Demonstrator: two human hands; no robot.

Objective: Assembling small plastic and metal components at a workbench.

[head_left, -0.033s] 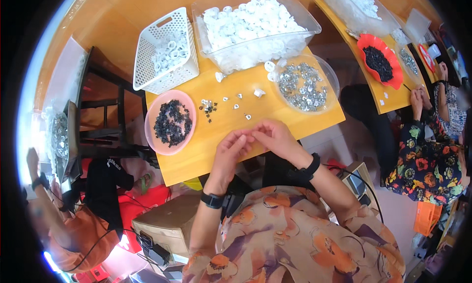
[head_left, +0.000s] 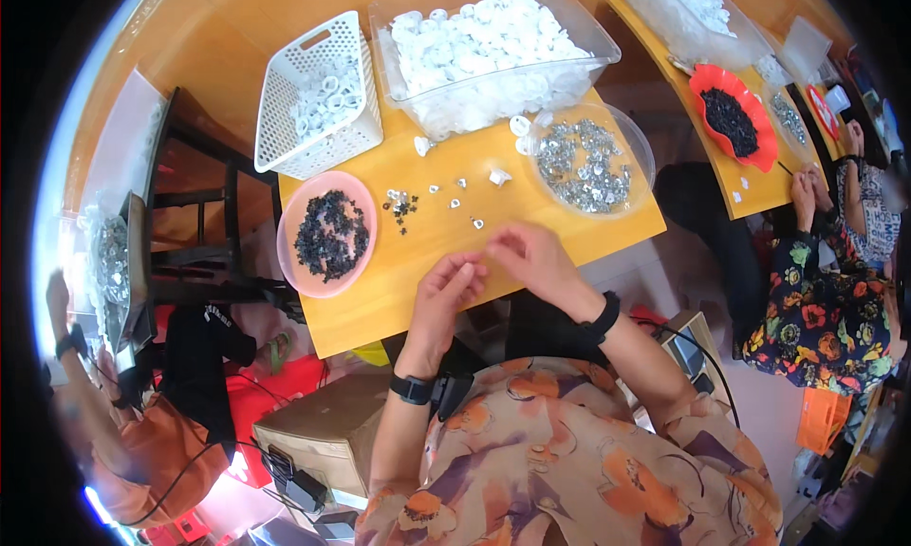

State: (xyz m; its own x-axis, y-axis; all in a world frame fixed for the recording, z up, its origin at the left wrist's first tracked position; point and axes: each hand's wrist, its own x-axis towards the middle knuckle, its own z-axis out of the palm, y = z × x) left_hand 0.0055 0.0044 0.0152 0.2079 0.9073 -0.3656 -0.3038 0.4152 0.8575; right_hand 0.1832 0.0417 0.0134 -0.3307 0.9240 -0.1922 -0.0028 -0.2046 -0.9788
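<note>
The near edge of the yellow table (head_left: 403, 261) slants up toward the frame's right, passing beneath both hands; open wood stretches between them and the pink bowl (head_left: 288, 261) at centre left. At frame centre, the left hand (head_left: 444, 290) has thumb and fingertips drawn together; the right hand (head_left: 536, 259), just apart, curls its fingers inward — whether either pinches anything, I cannot tell. A small metal part (head_left: 477, 223) lies just above them, near the middle.
</note>
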